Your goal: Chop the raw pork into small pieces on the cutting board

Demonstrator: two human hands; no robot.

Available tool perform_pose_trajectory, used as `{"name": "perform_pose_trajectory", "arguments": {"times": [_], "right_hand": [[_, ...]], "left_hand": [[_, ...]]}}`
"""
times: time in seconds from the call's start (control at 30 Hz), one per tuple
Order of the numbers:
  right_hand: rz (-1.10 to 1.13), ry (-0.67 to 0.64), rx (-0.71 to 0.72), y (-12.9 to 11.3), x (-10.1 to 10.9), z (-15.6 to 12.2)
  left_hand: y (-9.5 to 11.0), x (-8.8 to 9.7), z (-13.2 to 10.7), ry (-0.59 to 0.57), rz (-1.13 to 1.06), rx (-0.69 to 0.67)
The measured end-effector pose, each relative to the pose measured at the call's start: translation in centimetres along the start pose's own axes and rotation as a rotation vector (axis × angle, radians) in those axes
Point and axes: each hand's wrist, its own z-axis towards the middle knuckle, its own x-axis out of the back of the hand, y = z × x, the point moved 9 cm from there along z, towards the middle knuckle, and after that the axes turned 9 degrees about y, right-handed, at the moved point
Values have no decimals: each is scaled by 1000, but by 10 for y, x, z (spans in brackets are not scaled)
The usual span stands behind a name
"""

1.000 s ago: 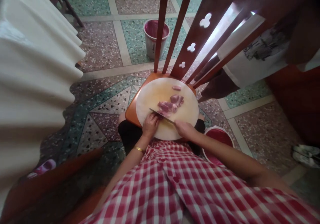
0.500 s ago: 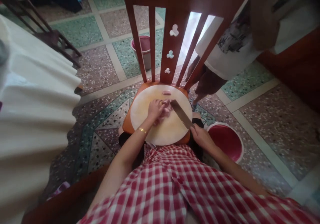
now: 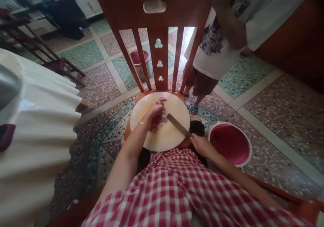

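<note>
A round pale cutting board [image 3: 174, 137] lies on the seat of a wooden chair in front of me. Cut pieces of raw meat [image 3: 155, 123] form a small heap left of its middle. My left hand [image 3: 154, 109] reaches over this heap, fingers closed at a separate strip of meat [image 3: 162, 99] near the far side of the board; the blurred fingertips appear to grip it. In my right hand [image 3: 201, 143], at the board's right edge, is the handle of a kitchen knife [image 3: 178, 124]. Its broad blade slants across the board, its tip just right of the heap.
The slatted chair back [image 3: 157, 65] rises beyond the board. On the floor to my right stands a red-lined bucket [image 3: 230, 144], with another bucket [image 3: 139, 58] behind the chair. A person in a white shirt [image 3: 212, 48] stands at right. A cloth-covered table [image 3: 48, 119] is at left.
My left hand has left the heap and moved forward to the separate meat strip. The knife has shifted slightly away from the heap. My view has tilted up and turned a little.
</note>
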Motion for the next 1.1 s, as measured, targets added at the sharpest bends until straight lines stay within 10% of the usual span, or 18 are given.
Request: {"name": "perform_pose_trajectory", "arguments": {"times": [0.2, 0.3, 0.57, 0.8, 0.97, 1.1], "right_hand": [[-56, -210, 263, -96, -47, 28], [-133, -184, 259, -114, -51, 51], [-227, -94, 136, -73, -16, 64], [-235, -93, 159, -76, -12, 35], [-295, -105, 286, -103, -16, 28], [-381, -153, 337, -110, -21, 31]], "left_hand": [[5, 113, -43, 257, -228, -1], [-9, 140, -78, 307, -251, 57], [-103, 55, -117, 284, -158, 242], [-94, 66, -139, 505, 535, -241], [-84, 54, -157, 515, 609, -583], [-88, 41, -153, 550, 578, -603]]}}
